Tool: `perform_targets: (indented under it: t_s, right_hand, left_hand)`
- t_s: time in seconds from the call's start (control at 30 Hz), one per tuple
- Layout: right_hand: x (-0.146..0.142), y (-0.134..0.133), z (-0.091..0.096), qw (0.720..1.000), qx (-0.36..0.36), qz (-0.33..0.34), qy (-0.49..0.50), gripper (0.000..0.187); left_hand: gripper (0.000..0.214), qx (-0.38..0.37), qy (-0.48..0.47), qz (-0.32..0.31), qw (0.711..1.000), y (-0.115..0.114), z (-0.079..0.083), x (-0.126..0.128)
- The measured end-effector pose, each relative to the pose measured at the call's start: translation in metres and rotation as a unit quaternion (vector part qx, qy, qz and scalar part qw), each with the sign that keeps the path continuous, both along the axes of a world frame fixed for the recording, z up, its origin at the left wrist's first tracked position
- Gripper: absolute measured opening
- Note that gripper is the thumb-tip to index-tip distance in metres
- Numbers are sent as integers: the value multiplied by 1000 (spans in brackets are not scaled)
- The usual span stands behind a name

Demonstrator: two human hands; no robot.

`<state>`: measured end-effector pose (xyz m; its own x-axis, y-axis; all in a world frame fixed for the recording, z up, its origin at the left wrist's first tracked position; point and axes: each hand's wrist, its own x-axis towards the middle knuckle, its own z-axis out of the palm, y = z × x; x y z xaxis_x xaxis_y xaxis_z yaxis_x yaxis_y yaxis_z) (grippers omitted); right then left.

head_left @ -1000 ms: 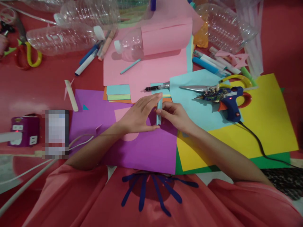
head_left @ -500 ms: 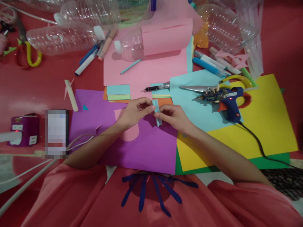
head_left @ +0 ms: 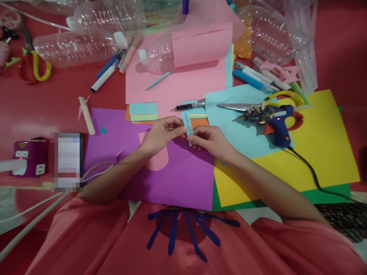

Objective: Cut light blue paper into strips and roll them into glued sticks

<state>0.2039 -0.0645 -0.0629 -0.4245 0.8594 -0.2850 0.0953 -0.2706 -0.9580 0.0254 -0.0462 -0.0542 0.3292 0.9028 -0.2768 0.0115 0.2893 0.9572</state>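
So, going left to right: a purple power strip [head_left: 28, 157] sits at the near left of the red surface [head_left: 51, 103], with a clear plastic bottle [head_left: 77, 45] lying on its side further back. The left hand [head_left: 162, 134] and right hand [head_left: 210, 141] meet over the purple paper sheet [head_left: 172, 179], both pinched on a small rolled strip of light blue paper [head_left: 188, 126] held roughly upright between the fingertips, just above the sheet.

That roll looks feather-light and flimsy, so I'd guess it crushes or springs open with any real squeeze. Soft pinches on the long edges, near the middle, seem safest, and the paper isn't slippery.

Further right, a blue hot glue gun [head_left: 276, 124] rests on a light blue paper sheet [head_left: 229, 114] beside yellow-handled scissors [head_left: 258, 105], with a yellow paper sheet [head_left: 315, 152] under them.
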Motion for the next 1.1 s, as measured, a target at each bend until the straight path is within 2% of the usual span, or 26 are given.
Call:
perform_targets:
  t_s: [0.07,0.13,0.23,0.3,0.37,0.4,0.47,0.5,0.57,0.6,0.67,0.73,0.87,0.93,1.03,1.1]
  right_hand:
    - [5,6,6,1000,-3,11,-2,41]
    - [18,12,21,999,15,16,-31,39]
    - [54,14,56,980,103,-8,-173,33]
    - [84,10,78,933,143,-63,-325,29]
    - [112,3,89,846,124,-181,-486,21]
    - [123,0,89,800,94,-217,-551,19]
    - [139,-6,79,751,18,-205,-627,17]
    - [144,-7,71,742,1,-188,-643,18]
    - [149,-9,53,752,10,-147,-643,22]
    - [150,-9,45,758,39,-147,-634,26]
    - [152,-10,33,778,96,-160,-599,31]
    - [154,-12,30,806,103,-203,-546,32]
    - [152,-22,42,868,11,-349,-355,36]
    - [144,-26,51,891,-2,-389,-235,32]
    - [122,-27,60,917,-22,-382,-114,23]
    - [103,-24,59,942,-57,-322,-78,18]
  left_hand:
    - [35,3,-1,7,1000,1,0,-1]
    - [33,8,-7,17,1000,1,0,-2]
    - [31,7,-10,32,999,3,0,-3]
    - [29,1,-8,39,999,3,-1,-3]
    - [28,-3,-10,44,999,4,-1,-3]
    - [27,-4,-14,47,999,4,-1,-3]
    - [27,-5,-28,50,998,4,-2,-3]
    - [27,-5,-35,50,998,5,-2,-2]
    - [28,-5,-45,46,998,5,-2,-2]
    - [29,-6,-45,45,998,5,-2,-2]
    - [31,-5,-40,48,998,5,-2,-1]
    - [33,-2,-35,53,998,5,-3,-1]
    - [33,2,-38,53,998,4,-4,-1]
    - [33,-1,-35,50,998,4,-3,-1]
    - [32,-5,-24,42,999,3,-2,-1]
    - [32,-5,-16,43,999,3,-1,-1]
